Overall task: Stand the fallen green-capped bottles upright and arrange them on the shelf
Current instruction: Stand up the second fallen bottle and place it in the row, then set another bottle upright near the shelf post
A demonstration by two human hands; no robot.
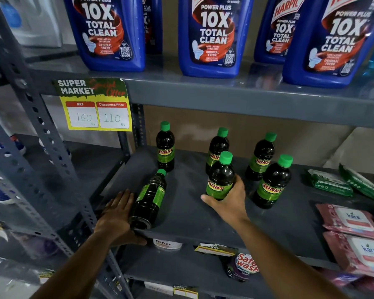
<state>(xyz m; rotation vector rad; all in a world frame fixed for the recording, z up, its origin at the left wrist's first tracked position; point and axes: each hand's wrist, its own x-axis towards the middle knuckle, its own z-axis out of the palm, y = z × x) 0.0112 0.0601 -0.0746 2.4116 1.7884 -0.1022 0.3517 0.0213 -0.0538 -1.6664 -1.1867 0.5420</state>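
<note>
Several dark bottles with green caps and green "SUNNY" labels are on the grey middle shelf (181, 212). One bottle (149, 199) lies on its side near the shelf's front left, cap pointing to the back. My left hand (117, 214) is against its left side and base, fingers spread around it. My right hand (229, 201) grips an upright bottle (220, 178) at its lower half. Upright bottles stand at the back left (165, 147), behind the held one (217, 147), at the back right (260, 157) and to the right (272, 184).
Large blue cleaner bottles (209, 37) fill the shelf above. A yellow price card (97, 108) hangs from its edge. Green packs (330, 183) and pink wipe packs (352, 221) lie on the right. A slotted grey upright (52, 147) stands at the left. More products sit below.
</note>
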